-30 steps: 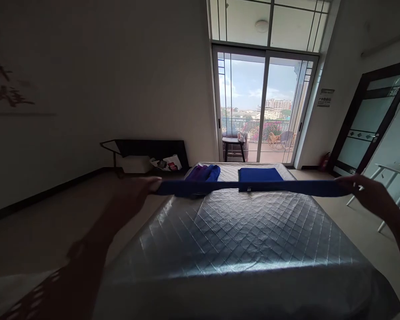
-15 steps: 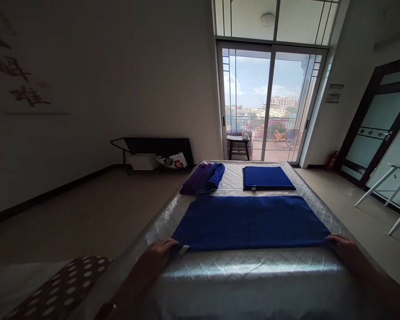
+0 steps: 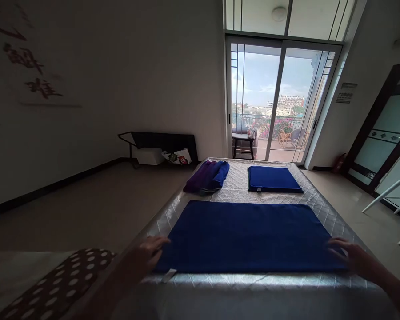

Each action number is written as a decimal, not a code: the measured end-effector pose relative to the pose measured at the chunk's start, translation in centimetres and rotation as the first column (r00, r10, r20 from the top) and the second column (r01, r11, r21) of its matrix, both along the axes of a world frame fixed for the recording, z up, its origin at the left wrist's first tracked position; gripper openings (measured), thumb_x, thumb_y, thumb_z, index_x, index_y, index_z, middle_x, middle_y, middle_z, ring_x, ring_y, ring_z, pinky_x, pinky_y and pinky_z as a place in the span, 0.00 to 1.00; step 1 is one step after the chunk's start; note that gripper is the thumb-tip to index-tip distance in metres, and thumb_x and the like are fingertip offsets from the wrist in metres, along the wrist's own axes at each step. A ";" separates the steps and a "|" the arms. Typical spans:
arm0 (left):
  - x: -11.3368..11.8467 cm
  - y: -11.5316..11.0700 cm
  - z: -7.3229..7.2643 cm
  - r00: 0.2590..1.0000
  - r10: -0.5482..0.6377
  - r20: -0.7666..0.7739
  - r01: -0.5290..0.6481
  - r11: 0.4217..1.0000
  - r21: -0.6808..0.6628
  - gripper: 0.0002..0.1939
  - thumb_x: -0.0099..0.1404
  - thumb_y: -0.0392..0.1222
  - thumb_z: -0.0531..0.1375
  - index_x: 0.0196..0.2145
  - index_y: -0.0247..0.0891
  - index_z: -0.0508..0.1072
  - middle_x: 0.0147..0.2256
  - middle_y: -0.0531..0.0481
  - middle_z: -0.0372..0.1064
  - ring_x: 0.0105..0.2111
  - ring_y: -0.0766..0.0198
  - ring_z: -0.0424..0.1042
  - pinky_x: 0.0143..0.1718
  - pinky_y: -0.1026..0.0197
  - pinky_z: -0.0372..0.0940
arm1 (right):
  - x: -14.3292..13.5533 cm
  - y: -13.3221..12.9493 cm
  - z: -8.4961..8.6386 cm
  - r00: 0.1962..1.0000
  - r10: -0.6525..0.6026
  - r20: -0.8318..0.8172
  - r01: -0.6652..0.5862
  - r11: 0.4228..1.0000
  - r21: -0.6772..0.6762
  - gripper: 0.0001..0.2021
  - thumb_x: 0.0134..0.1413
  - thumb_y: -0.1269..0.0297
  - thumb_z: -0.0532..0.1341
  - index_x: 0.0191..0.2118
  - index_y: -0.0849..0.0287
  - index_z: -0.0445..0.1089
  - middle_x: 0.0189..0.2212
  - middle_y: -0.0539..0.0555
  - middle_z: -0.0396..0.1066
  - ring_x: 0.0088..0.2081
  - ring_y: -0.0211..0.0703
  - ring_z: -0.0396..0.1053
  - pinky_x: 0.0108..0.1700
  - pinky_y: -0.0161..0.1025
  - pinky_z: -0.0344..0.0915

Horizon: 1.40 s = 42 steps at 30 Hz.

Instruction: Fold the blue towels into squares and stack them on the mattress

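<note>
A dark blue cloth [image 3: 250, 235] lies flat as a wide rectangle on the white quilted mattress [image 3: 240, 195], with a white tag [image 3: 169, 275] at its near left corner. My left hand [image 3: 151, 249] is at the cloth's left edge, thumb and fingers apart and slightly blurred. At the right edge, my right hand [image 3: 350, 253] hovers with its fingers spread, holding nothing. Whether either hand touches the fabric I cannot tell. Beyond it sit a neatly folded blue stack [image 3: 275, 178] on the right and a looser purple and blue bundle of cloth [image 3: 208, 176] on the left.
Brown polka-dot fabric [image 3: 70, 278] lies at the lower left beside the mattress. A black bench-like frame [image 3: 163, 140] with a white box [image 3: 149, 156] stands by the wall. White furniture legs [image 3: 388, 191] are at the right; a sliding glass door [image 3: 280, 102] is ahead.
Both hands have let go of the cloth's near corners. The cloth's near edge now lies closer to me, and the cloth looks deeper front to back. The view has shifted slightly left.
</note>
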<state>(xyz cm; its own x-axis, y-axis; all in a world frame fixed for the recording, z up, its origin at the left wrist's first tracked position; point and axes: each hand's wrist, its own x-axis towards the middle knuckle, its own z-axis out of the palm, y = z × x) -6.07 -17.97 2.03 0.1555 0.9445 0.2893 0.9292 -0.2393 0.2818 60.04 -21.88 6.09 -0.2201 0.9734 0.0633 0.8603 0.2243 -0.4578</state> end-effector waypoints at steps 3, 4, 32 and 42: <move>2.7 5.6 1.3 0.997 -0.073 -0.017 0.072 0.996 -0.055 0.22 0.63 0.44 0.49 0.46 0.42 0.78 0.49 0.48 0.77 0.52 0.56 0.73 0.57 0.54 0.65 | -4.2 5.1 0.2 0.999 0.028 0.017 -0.030 0.992 0.124 0.23 0.64 0.49 0.50 0.49 0.56 0.76 0.50 0.60 0.75 0.48 0.52 0.75 0.54 0.49 0.70; 3.9 7.5 1.6 0.996 -0.084 -0.033 0.081 0.994 -0.076 0.23 0.65 0.45 0.47 0.49 0.41 0.76 0.52 0.46 0.75 0.56 0.56 0.70 0.60 0.53 0.61 | -5.8 7.0 -0.1 0.999 0.019 0.034 -0.024 0.988 0.151 0.23 0.65 0.51 0.49 0.52 0.56 0.75 0.52 0.60 0.74 0.51 0.52 0.74 0.56 0.50 0.68; 5.8 15.8 -2.7 0.969 0.168 -0.182 -0.214 0.939 -0.270 0.34 0.73 0.60 0.41 0.70 0.44 0.50 0.70 0.42 0.44 0.70 0.51 0.44 0.68 0.45 0.42 | -3.6 16.4 -7.4 0.798 -0.326 0.508 0.352 0.935 0.047 0.32 0.69 0.52 0.36 0.72 0.61 0.45 0.71 0.58 0.45 0.71 0.49 0.41 0.69 0.55 0.45; 4.8 15.5 -3.7 0.977 0.157 -0.142 -0.181 0.969 -0.170 0.35 0.72 0.61 0.40 0.68 0.41 0.55 0.70 0.41 0.47 0.69 0.47 0.45 0.67 0.41 0.44 | -11.5 15.8 -3.2 0.720 -0.437 0.540 0.428 0.891 0.151 0.29 0.67 0.63 0.40 0.68 0.67 0.56 0.68 0.64 0.52 0.70 0.56 0.46 0.69 0.58 0.41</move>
<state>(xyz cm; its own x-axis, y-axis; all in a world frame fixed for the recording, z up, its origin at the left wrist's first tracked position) -1.28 -2.42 -1.67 0.0134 0.9950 0.0991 0.9825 -0.0315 0.1835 48.54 -6.05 2.86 0.2236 0.9714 0.0806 0.9654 -0.2321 0.1190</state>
